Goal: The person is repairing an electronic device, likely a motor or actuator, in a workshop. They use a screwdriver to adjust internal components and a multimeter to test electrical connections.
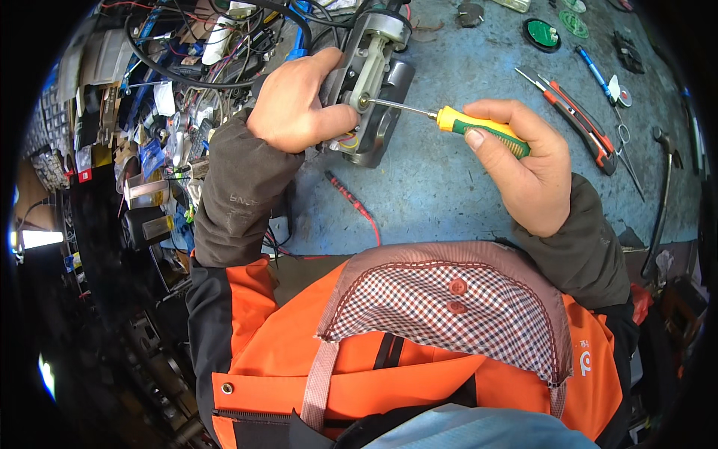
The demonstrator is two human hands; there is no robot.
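Grey-and-black device [372,69]: here it is, at the upper middle of the blue surface [441,213], long body tilted, insides exposed along a pale inner bar.
Left hand [303,105]: fingers curled around the device's left side, thumb along its lower edge; some fingertips are hidden, so how firmly they bear cannot be told.
Right hand [529,161]: fingers closed on the yellow-and-green screwdriver [486,131], thumb laid on the handle, shaft pointing left into the device.
Round fixing [364,100]: the tip meets it at the lower end of the bar; how deep it sits is too small to judge. A shallow seat or a slanted push could make the blade skid and chew the head.
Left thumb: close by that tip, and there's the danger; one slip under pressure could jab it.
Coloured wires [347,140]: loose just below the thumb, so a stray blade or a squeezing palm might nick or tug them.
Device's footing: only the left hand visibly steadies it; a hard twist could roll the whole body.
Red-and-black probe [348,194]: lying below the device, apart from both hands.
Utility knife [576,120]: off to the right, beside the scissors [627,146], clear of the screwdriver.
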